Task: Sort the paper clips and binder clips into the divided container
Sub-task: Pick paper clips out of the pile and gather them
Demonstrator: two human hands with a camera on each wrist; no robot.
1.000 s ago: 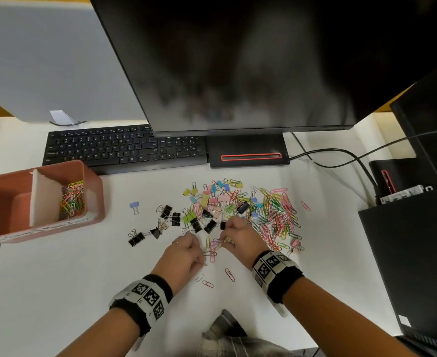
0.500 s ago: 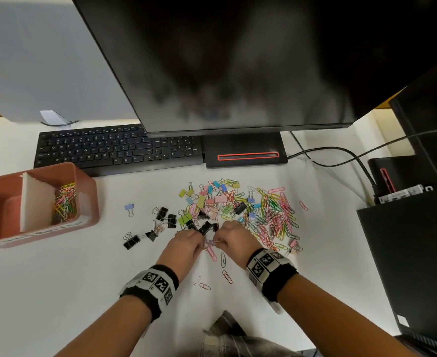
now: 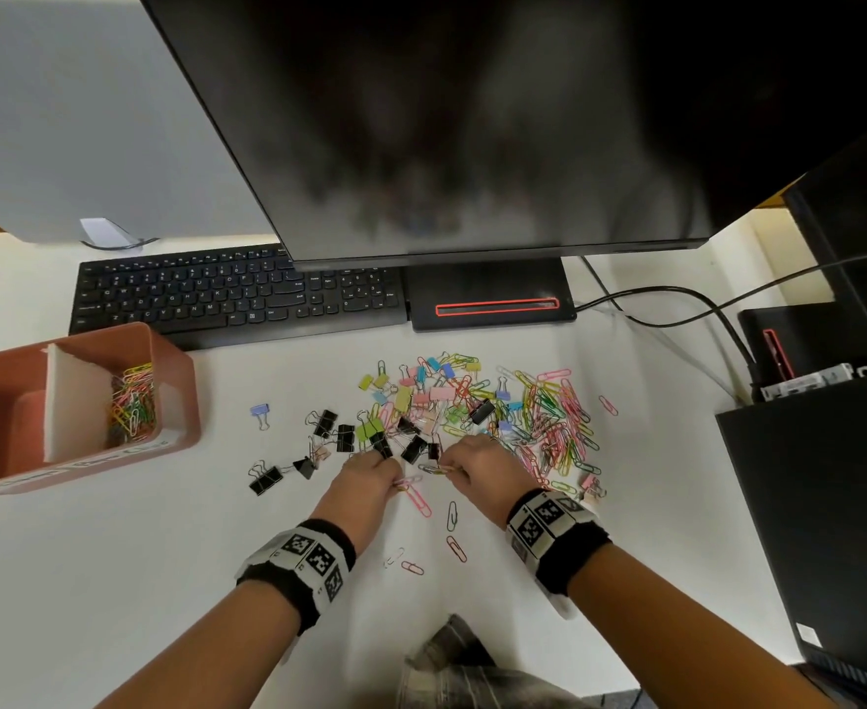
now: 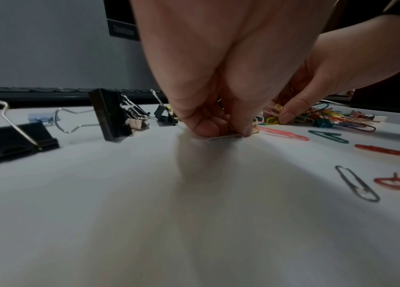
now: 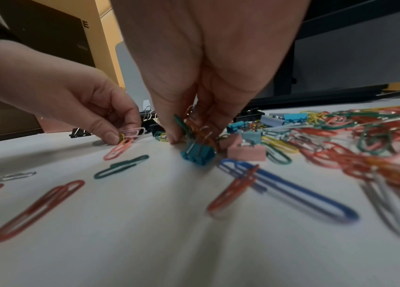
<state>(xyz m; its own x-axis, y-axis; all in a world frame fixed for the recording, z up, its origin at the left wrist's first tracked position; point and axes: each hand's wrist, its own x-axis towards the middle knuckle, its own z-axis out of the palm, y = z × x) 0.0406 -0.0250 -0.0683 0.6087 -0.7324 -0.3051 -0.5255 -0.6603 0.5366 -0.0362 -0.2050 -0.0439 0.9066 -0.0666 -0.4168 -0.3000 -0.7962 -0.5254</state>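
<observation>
A mixed pile of coloured paper clips and binder clips (image 3: 497, 417) lies mid-desk, with black binder clips (image 3: 344, 437) scattered at its left. At the pile's near edge my left hand (image 3: 400, 481) pinches pink and yellow paper clips (image 5: 130, 134) against the desk. Close beside it my right hand (image 3: 449, 468) grips a bunch of paper clips (image 5: 194, 126), and a teal binder clip (image 5: 197, 155) sits just under its fingertips. The terracotta divided container (image 3: 180, 391) stands at the left, with paper clips (image 3: 132, 401) in its right compartment.
A black keyboard (image 3: 237, 294) and the monitor base (image 3: 492, 304) lie behind the pile, under the big monitor (image 3: 472, 120). Cables (image 3: 676, 309) run to black computer cases (image 3: 820, 504) on the right. Loose paper clips (image 3: 457, 547) lie between my wrists.
Both hands have crept a little farther forward into the pile's near edge, staying close together. The view has shifted slightly right.
</observation>
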